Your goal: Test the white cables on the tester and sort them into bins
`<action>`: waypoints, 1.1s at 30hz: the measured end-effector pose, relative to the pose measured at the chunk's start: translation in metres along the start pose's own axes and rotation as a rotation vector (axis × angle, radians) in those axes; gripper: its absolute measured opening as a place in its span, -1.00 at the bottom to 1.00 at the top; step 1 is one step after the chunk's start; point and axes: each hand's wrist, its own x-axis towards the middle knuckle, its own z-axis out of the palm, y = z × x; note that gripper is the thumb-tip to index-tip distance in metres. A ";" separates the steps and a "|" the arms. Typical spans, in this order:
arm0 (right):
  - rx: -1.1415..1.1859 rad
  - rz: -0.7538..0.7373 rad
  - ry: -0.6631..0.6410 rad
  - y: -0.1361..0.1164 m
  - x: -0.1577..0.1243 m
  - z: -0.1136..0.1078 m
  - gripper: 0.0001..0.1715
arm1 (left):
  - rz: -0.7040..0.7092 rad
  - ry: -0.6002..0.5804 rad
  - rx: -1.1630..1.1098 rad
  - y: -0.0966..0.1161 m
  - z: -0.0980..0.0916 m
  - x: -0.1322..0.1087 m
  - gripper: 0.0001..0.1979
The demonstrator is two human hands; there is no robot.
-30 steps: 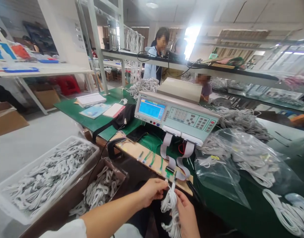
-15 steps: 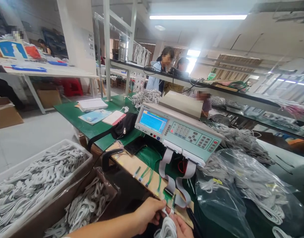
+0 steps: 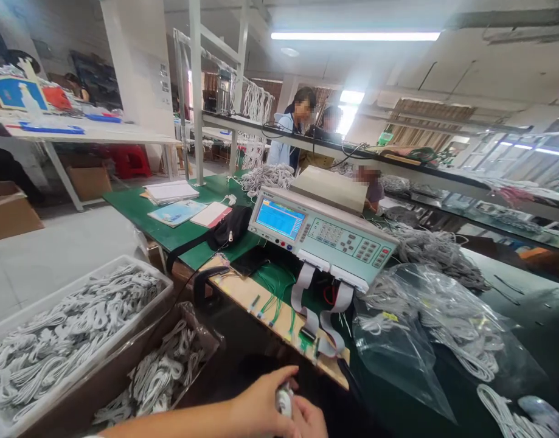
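Note:
Low in the head view, a coiled white cable (image 3: 284, 403) is mostly hidden between my two hands. My left hand (image 3: 260, 398) comes in from the lower left and closes round it, thumb stretched over the top. From the right, the curled fingers of my right hand (image 3: 310, 418) press on the same coil. Just beyond them lies a wooden board (image 3: 279, 328) with small green connectors and wires along it. Grey ribbon cables (image 3: 302, 292) run from the board up to a tester (image 3: 325, 237) with a lit blue screen.
At the left stand a white bin (image 3: 137, 261) and a brown-lined box (image 3: 210, 340), both holding coiled cables. Clear plastic bags (image 3: 411, 359) of cables lie on the green table (image 3: 502, 328) at the right. Papers (image 3: 174, 191) and a black pouch (image 3: 231, 228) sit behind the board.
Both hands have drawn back from the board's connectors toward me, bringing the coiled cable along. The view has shifted slightly.

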 end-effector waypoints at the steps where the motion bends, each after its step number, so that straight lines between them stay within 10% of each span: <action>1: -0.093 -0.022 -0.024 -0.001 -0.002 0.002 -0.45 | 0.013 -0.018 0.166 -0.003 -0.012 -0.006 -0.30; 4: -0.347 -0.067 0.016 -0.011 -0.011 0.005 -0.51 | -0.123 0.006 0.405 -0.014 -0.046 -0.019 -0.76; 7: -0.586 -0.277 0.082 -0.027 -0.020 0.011 -0.63 | -0.225 -0.021 0.346 -0.019 -0.060 -0.020 -0.77; 13: -0.828 -1.046 -0.266 -0.039 -0.031 0.035 -0.78 | -0.594 -0.315 -0.529 0.004 -0.020 0.004 -0.58; 19: -0.384 -0.496 0.470 -0.027 -0.034 -0.011 -0.83 | -0.245 -0.158 -0.317 0.013 0.003 0.014 -0.64; 22: -0.294 -0.256 0.391 -0.028 -0.035 -0.027 -0.79 | -0.135 -0.089 0.054 0.016 0.008 0.010 -0.65; 26: -0.354 -0.305 0.244 -0.030 -0.036 -0.029 -0.71 | -0.036 0.016 0.418 0.019 0.018 0.003 -0.69; 33: -0.581 -0.510 0.301 -0.020 -0.039 -0.025 -0.77 | -0.235 0.067 -0.361 0.003 0.029 0.000 -0.61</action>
